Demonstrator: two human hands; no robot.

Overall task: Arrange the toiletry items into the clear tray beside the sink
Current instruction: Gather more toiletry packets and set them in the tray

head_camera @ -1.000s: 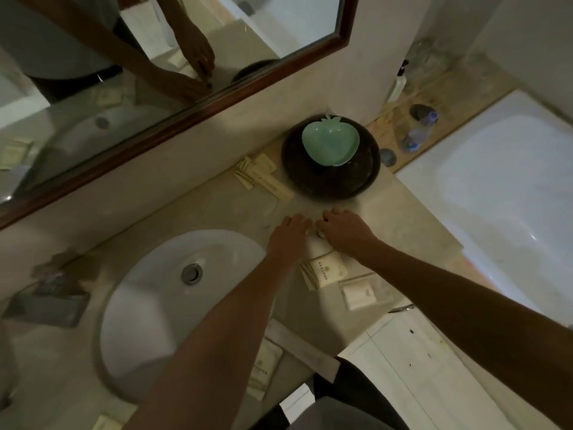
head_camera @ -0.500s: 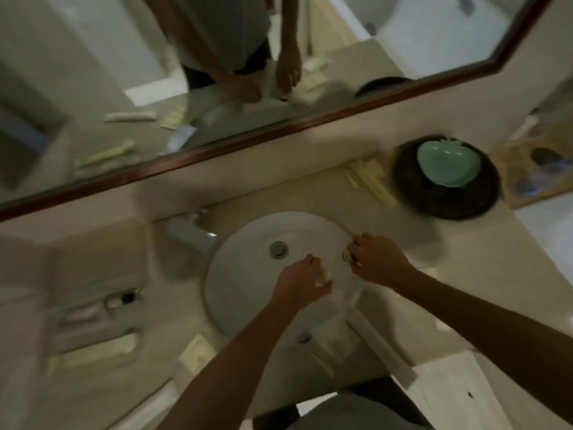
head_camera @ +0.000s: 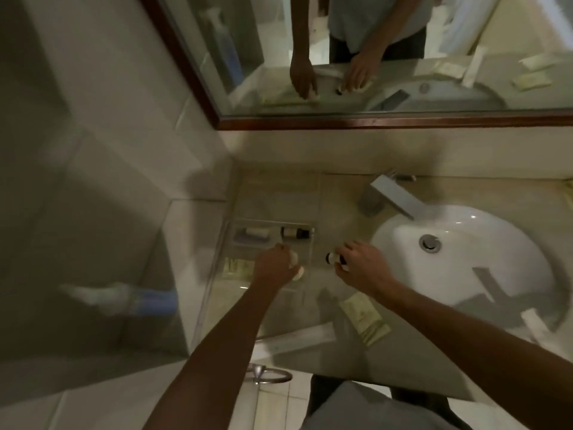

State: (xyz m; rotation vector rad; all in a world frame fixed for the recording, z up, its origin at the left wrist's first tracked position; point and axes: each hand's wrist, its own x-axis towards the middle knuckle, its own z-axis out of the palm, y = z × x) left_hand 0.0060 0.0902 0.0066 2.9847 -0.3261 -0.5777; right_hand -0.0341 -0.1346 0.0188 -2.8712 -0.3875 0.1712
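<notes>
The clear tray [head_camera: 235,226] lies on the counter left of the white sink [head_camera: 465,252]. Inside it lie a small dark-capped bottle [head_camera: 294,233], a pale item [head_camera: 252,234] and a yellowish packet [head_camera: 237,268]. My left hand [head_camera: 274,268] hovers over the tray's near right part, fingers closed around small round white items [head_camera: 297,268]. My right hand [head_camera: 359,263] is just right of the tray, between it and the sink, gripping a small bottle with a dark cap [head_camera: 334,258].
A grey faucet [head_camera: 387,197] stands behind the sink. Paper packets [head_camera: 364,316] and a long white sachet [head_camera: 307,336] lie near the counter's front edge. A mirror [head_camera: 387,51] hangs above. A towel ring [head_camera: 268,375] is under the counter, a wall at the left.
The view swung left from the dark bowl and sink to the tray. Both hands moved left with it, from over the sink to the tray area, each carrying small items.
</notes>
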